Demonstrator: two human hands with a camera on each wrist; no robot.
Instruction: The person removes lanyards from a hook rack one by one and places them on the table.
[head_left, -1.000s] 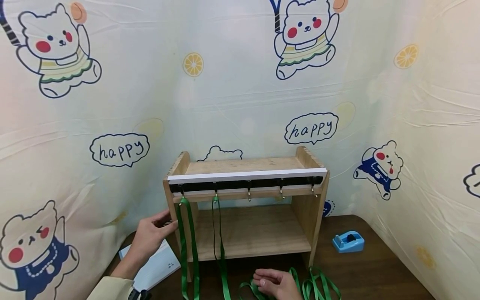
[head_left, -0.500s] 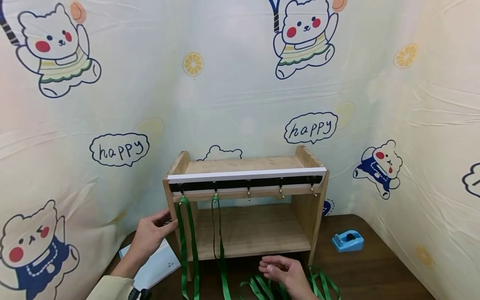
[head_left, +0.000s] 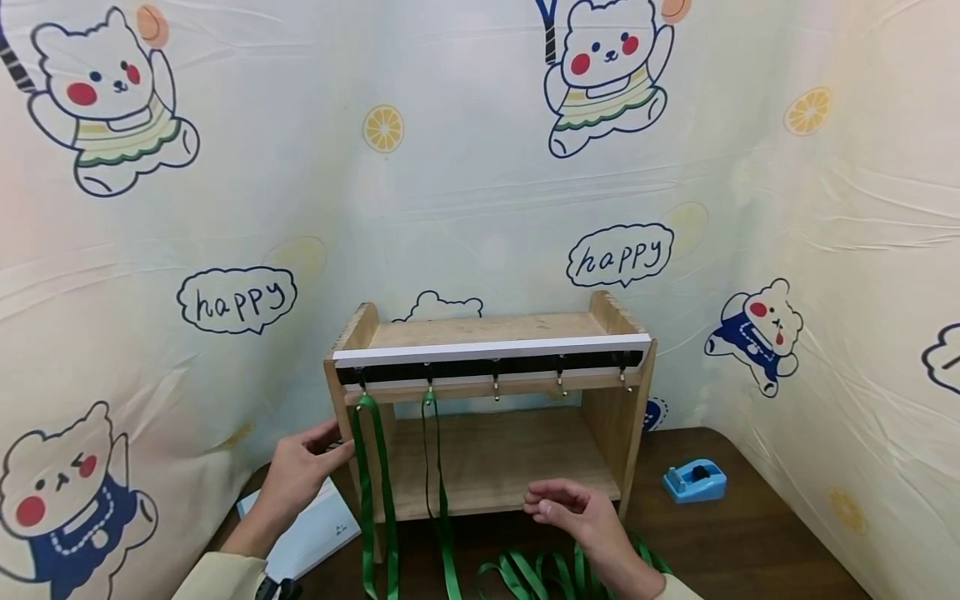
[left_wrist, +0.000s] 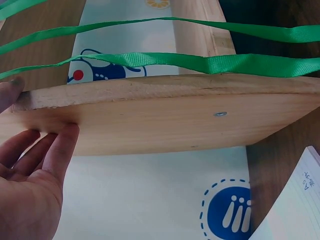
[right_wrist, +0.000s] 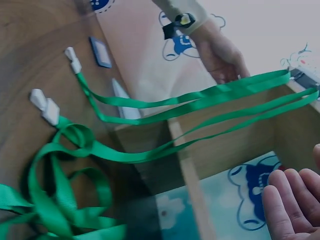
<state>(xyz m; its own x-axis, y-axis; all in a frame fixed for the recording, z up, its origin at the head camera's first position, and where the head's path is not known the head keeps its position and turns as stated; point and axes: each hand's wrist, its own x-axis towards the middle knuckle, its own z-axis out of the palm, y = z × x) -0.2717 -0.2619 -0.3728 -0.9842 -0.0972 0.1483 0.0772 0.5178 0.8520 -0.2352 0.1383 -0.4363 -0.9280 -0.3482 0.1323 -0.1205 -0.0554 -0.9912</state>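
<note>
My left hand (head_left: 298,468) holds the left side panel of a small wooden shelf (head_left: 487,467). In the left wrist view its thumb lies at the panel's front edge, with the fingers (left_wrist: 62,150) against the outer face. Beside it, a green lanyard (head_left: 363,492) hangs from the leftmost hook, and another lanyard (head_left: 444,517) from the second hook. My right hand (head_left: 581,521) is raised in front of the shelf, fingers loosely bent and nothing in them. Below it lies a pile of green lanyards (head_left: 525,575). White plastic clips (right_wrist: 47,107) show at the lanyard ends.
A black hook strip (head_left: 525,365) with bare hooks to the right runs along the shelf's front. A blue tape dispenser (head_left: 696,482) stands on the dark table (head_left: 750,533) at right. A white notebook (head_left: 318,533) lies under the left forearm. Printed cloth (head_left: 465,167) surrounds the table.
My right hand has risen from the lanyard pile and moved slightly right, toward the shelf. The left hand stays on the side panel.
</note>
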